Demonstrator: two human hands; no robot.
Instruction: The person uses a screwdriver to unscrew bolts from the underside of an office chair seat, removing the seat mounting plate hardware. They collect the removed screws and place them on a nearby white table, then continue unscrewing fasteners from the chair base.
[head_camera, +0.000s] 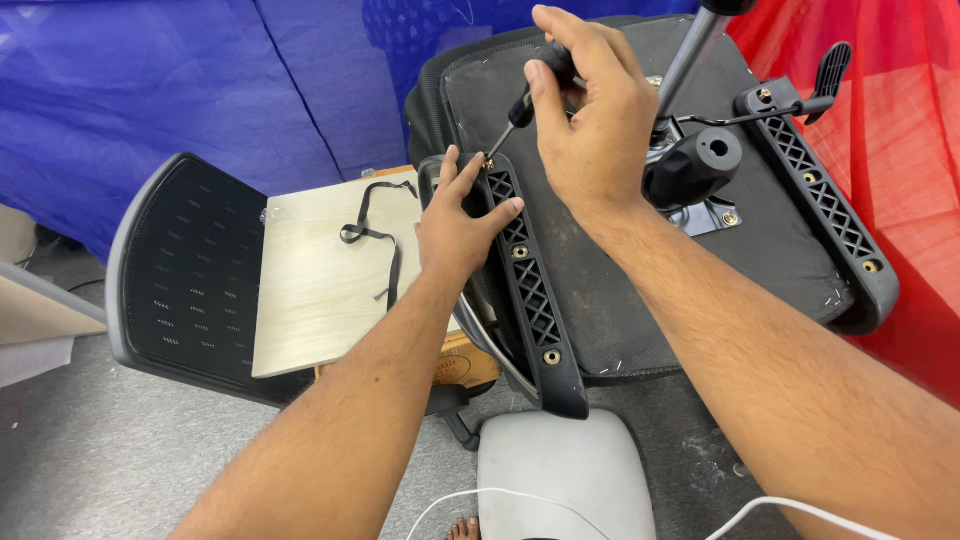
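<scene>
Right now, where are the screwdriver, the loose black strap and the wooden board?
screwdriver (522, 108), head view, on its black handle.
black strap (372, 232), head view, on its middle bend.
wooden board (320, 290), head view, on its bare top.
</scene>
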